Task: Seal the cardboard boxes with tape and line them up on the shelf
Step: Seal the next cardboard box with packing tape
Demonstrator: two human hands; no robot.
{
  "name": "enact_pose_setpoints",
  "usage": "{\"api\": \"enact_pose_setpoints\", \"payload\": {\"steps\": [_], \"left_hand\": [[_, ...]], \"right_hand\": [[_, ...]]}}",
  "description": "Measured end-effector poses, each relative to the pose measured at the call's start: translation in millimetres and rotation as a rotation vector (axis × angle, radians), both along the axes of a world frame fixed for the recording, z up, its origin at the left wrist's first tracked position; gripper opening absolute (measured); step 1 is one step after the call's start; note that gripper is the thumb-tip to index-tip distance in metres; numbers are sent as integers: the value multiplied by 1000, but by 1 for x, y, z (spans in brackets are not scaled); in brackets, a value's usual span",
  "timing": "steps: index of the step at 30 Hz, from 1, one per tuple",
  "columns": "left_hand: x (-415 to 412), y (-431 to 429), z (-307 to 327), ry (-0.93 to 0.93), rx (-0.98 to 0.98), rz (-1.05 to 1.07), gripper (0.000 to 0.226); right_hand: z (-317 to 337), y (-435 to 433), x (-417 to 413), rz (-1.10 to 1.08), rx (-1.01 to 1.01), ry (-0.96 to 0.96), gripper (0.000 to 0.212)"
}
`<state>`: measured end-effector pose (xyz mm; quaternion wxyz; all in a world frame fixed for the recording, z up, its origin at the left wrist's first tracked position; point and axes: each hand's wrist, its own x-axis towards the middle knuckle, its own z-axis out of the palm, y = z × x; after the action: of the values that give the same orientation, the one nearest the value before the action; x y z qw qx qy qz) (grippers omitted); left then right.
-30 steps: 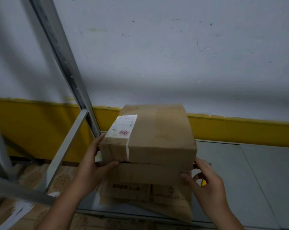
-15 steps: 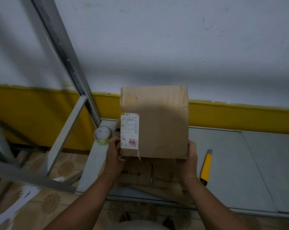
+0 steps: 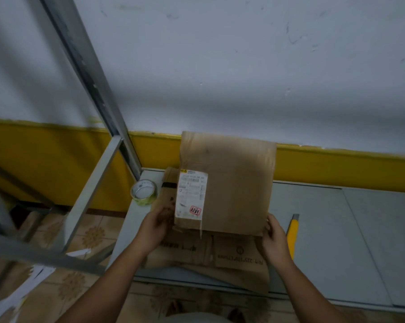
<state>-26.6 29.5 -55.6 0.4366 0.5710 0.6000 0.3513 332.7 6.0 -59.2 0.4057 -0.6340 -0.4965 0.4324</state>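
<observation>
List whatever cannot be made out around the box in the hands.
Head view: print on the label of the cardboard box is too small and blurred to read.
Flattened cardboard beneath: largely covered by the box; piece count unclear.
Yellow cutter: lower end hidden behind the right hand.
Box's underside: faces away from the camera.

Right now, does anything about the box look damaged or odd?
Yes. The cardboard box is worn: its near left corner, below the shipping label, is crumpled and torn, and a loose strip dangles off the near edge.
</observation>
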Motion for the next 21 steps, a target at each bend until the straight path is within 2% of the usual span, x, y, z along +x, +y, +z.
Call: {"api": "enact_pose_setpoints", "payload": {"steps": [3,5,8,11,14,16,19,21], "left_hand": [[2,5,8,-339,-254,174,30],[8,11,7,-457,-405,283,45],[18,13,2,-375,-438,287,64],[29,8,-1,-405,-379,292,75],[35,4,8,-354,-285,265,63],[29,6,9,-271,-268,232,55],[14,13,2,-118,-288,144,44],[9,14,0,-120,-324,115,39]], "right_hand": [[14,3,-2,-155,-180,358,41],[19,5,-6,-194,-285,444,38],[13,7,-20,-206,-317,442,36],[2,4,-31,-265,-307,478,37],[1,2,-34,-294,-298,446,33],[8,3,-34,-269,-298,349,29],[14,8,-30,-190,-287,235,29],[16,11,-29,-138,-285,194,27]]}}
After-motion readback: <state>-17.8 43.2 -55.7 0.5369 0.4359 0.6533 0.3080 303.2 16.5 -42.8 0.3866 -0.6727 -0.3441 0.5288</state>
